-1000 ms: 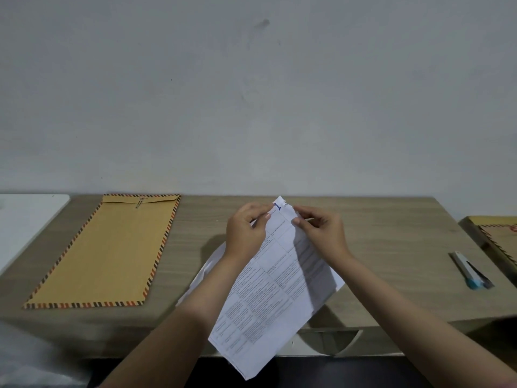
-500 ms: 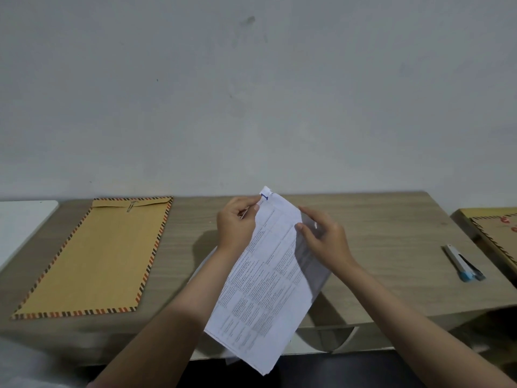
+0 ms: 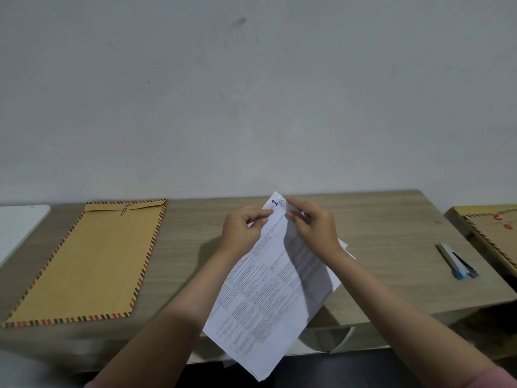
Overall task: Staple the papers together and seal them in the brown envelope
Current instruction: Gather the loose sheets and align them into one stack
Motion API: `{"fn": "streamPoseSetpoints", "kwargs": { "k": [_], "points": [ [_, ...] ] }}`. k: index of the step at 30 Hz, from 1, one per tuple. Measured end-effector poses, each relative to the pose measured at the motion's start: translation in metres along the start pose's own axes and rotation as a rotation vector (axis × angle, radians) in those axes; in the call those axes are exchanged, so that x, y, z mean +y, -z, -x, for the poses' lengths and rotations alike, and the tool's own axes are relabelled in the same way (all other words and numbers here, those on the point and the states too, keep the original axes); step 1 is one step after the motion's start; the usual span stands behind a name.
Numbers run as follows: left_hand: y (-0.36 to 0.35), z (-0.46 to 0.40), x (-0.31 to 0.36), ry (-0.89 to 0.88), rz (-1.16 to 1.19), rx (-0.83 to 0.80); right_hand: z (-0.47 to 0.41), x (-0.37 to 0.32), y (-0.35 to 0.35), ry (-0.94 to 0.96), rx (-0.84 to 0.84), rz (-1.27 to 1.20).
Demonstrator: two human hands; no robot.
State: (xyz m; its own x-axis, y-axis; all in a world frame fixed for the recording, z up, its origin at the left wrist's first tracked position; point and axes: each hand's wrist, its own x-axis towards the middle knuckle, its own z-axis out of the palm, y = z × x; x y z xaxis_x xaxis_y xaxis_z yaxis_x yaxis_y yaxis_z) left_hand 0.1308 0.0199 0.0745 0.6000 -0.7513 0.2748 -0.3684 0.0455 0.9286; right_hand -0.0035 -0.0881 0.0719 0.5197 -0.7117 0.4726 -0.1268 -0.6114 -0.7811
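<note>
Change: right hand [image 3: 313,229] is climbing back to the papers' [image 3: 268,287] top corner
Hands: left hand [image 3: 242,231] and right are both pinching that corner, sheets hanging over the desk [image 3: 377,219] edge
Handling: light, floppy, probably sliding apart; gripping near the corner is aligning them
Stapler [image 3: 457,261]: lying well right
Brown envelope [image 3: 92,259]: lying flat, left

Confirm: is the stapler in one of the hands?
No: the stapler lies alone on the desk at the right, while both the left hand and right hand pinch the papers.
</note>
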Motion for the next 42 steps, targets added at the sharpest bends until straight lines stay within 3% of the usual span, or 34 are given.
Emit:
{"fn": "streamPoseSetpoints", "kwargs": {
  "k": [8, 12, 15, 19, 26, 33, 36, 40, 42],
  "points": [
    [0.015, -0.017, 0.004, 0.085, 0.111, 0.187, 0.0, 0.021, 0.029, -0.046, -0.028, 0.08],
    [0.019, -0.024, 0.005, 0.072, 0.138, 0.222, 0.001, 0.022, 0.036, -0.19, 0.08, -0.068],
    [0.017, -0.026, 0.005, 0.081, 0.181, 0.217, -0.001, 0.019, 0.035, -0.369, 0.267, -0.282],
    [0.016, -0.027, 0.007, 0.077, 0.18, 0.146, 0.001, 0.02, 0.03, -0.428, 0.395, -0.388],
    [0.018, -0.024, 0.001, 0.087, 0.049, -0.081, 0.003, 0.018, 0.023, -0.364, 0.401, -0.34],
    [0.018, -0.017, -0.001, 0.161, -0.046, -0.193, 0.002, 0.017, 0.019, -0.318, 0.42, -0.284],
    [0.017, -0.013, 0.0, 0.207, -0.038, -0.18, 0.002, 0.018, 0.02, -0.247, 0.37, -0.097],
    [0.017, -0.013, 0.004, 0.179, -0.042, -0.167, 0.004, 0.019, 0.023, -0.001, 0.23, 0.455],
    [0.017, -0.012, 0.008, 0.153, -0.068, -0.198, 0.001, 0.012, 0.02, 0.087, 0.124, 0.493]
  ]
}}
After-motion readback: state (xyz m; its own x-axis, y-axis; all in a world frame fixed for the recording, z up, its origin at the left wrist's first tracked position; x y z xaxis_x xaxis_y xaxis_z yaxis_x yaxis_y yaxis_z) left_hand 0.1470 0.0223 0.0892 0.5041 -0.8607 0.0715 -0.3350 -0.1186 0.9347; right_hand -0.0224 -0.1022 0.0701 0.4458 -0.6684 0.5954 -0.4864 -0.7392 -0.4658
